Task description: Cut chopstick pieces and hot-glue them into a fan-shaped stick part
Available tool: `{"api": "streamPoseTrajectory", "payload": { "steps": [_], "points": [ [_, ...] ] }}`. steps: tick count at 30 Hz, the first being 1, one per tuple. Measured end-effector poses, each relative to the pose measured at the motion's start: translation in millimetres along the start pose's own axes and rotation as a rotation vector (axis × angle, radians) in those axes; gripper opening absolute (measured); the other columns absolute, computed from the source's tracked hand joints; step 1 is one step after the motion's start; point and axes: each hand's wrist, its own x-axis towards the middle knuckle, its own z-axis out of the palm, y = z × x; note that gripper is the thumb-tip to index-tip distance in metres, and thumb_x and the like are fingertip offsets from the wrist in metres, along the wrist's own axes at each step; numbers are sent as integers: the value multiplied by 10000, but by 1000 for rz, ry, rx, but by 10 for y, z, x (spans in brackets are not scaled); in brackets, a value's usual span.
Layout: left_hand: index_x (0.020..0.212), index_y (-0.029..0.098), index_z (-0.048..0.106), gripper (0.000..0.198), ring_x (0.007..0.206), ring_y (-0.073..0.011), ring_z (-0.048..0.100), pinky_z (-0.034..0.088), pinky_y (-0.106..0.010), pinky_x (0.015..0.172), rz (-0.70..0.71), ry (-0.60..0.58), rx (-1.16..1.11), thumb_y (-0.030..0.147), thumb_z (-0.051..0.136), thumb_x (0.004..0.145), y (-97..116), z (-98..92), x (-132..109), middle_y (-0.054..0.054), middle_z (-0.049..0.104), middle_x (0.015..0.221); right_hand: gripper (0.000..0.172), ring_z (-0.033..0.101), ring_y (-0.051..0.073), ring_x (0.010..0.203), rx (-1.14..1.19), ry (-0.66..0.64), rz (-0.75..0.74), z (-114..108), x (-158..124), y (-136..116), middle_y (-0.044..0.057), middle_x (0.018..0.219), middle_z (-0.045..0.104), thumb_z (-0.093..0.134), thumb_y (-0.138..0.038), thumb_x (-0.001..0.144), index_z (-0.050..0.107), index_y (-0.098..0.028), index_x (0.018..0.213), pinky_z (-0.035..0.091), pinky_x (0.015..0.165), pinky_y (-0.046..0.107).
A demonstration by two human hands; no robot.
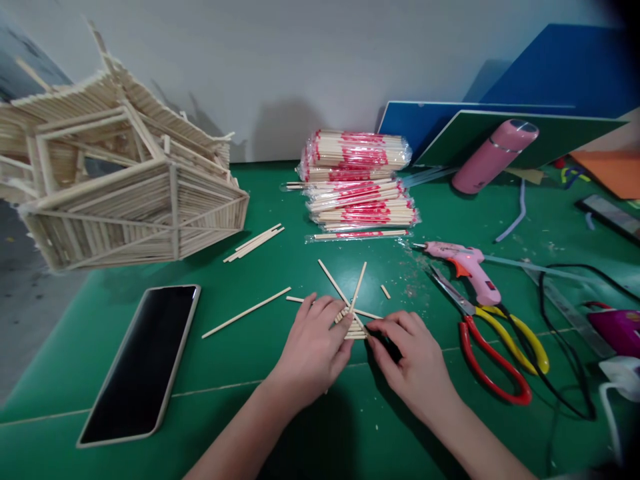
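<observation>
A small frame of pale wooden sticks (356, 327) lies on the green table, with short pieces side by side and longer sticks (332, 280) crossing over them. My left hand (316, 341) has its fingers curled over the left side of this frame, hiding part of it. From the right, my right hand (411, 355) pinches the frame's edge near a stick's end between thumb and forefinger. Close by lie a single loose stick (246, 313), a short offcut (385, 291) and a small bunch of sticks (254, 243).
A stick-built house model (173, 200) stands at left, behind a phone (143, 363). Plastic-wrapped chopsticks (357, 207) are piled at the back. Rightward are a pink glue gun (467, 267), scissors with red and yellow handles (470, 320), a black cable (570, 357) and a pink flask (495, 157).
</observation>
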Motion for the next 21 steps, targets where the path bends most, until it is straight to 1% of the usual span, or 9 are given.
{"api": "streamPoseTrajectory", "payload": {
  "steps": [5,11,16,21],
  "points": [
    [1015,172,566,271,1009,-245,456,287,-499,935,-2,-4,3,235,482,765,11,-22,14,-85,565,1050,152,479,173,748,9,28,21,-18,-11,18,39,793,541,491,-208,795,593,-197,907,383,647,304],
    [985,169,580,236,987,-239,463,315,-497,912,23,8,25,220,474,781,8,-38,31,-89,571,1029,164,483,175,758,-9,48,43,-32,-22,40,41,802,546,488,-218,794,600,-191,911,381,659,305],
    [986,171,580,232,993,-233,455,311,-487,920,37,-1,35,221,461,794,11,-40,28,-82,570,1029,182,475,181,763,-39,-19,30,-32,-18,20,39,803,545,495,-225,785,602,-210,932,368,662,310],
    [995,178,577,236,991,-233,456,317,-481,917,32,1,42,227,457,798,18,-38,34,-79,566,1040,141,465,185,758,-106,-67,64,-20,23,-32,38,796,549,508,-235,781,610,-213,875,350,663,309]
  ]
}}
